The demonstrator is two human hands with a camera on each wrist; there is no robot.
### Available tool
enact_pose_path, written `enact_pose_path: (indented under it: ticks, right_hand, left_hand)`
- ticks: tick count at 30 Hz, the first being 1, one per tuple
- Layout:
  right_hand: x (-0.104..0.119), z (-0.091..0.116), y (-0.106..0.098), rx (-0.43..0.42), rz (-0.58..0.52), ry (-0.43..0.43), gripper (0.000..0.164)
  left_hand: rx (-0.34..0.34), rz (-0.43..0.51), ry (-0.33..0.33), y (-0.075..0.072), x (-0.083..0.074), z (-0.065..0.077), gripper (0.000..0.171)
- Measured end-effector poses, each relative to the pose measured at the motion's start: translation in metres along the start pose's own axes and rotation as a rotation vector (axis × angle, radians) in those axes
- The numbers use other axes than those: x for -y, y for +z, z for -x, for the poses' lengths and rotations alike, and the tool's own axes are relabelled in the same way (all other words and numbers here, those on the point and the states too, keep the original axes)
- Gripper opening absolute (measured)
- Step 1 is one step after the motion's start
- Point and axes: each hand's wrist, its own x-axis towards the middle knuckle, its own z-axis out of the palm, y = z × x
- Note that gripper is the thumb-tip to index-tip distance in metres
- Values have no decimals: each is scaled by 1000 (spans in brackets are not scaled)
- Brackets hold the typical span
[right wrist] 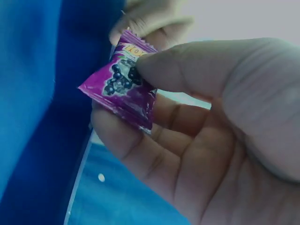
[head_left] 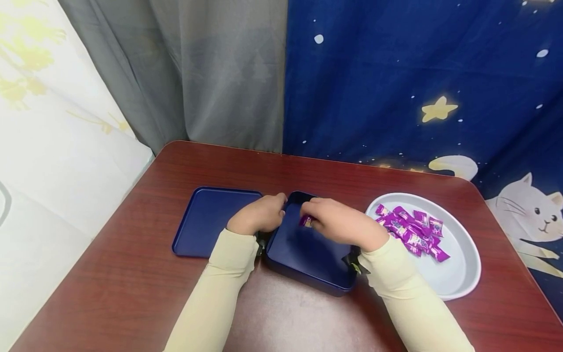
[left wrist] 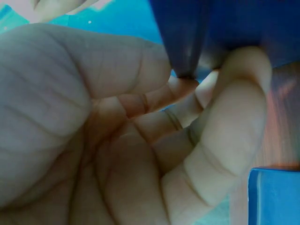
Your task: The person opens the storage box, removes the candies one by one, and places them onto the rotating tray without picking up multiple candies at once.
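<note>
A purple wrapped candy [right wrist: 121, 83] with dark grapes printed on it is pinched between the thumb and fingers of my right hand [head_left: 340, 222]. In the head view this candy [head_left: 306, 221] hangs over the inside of a dark blue rectangular box [head_left: 308, 259]. My left hand [head_left: 259, 214] holds the left side of the box near its far corner. The left wrist view has the thumb and fingers of that hand [left wrist: 140, 131] curled around the box's wall [left wrist: 185, 37]. The right hand's other fingers lie bent below the candy.
Left of the box lies a flat dark blue lid [head_left: 215, 220] with a low rim. On the right, a white oval tray [head_left: 468, 266] carries a pile of purple candies [head_left: 411, 232]. The reddish-brown table [head_left: 132, 288] meets curtains [head_left: 233, 73] at its back edge.
</note>
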Motion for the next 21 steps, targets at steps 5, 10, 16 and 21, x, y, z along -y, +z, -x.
enact_pose_path:
  ticks: [5, 10, 16, 21]
  right_hand:
    - [-7, 8, -10, -44, -10, 9, 20]
    - [-14, 18, -15, -43, -33, 55, 21]
    - [-22, 31, -19, -61, -51, 114, 24]
    - [-29, 43, -23, -72, -72, 151, 27]
  left_hand:
    - [-15, -10, 13, 1, 0, 0, 33]
    - [-15, 0, 29, 2, 1, -1, 33]
    - [-12, 8, 34, 2, 1, 0, 35]
    - [-2, 13, 21, 2, 0, 2, 37]
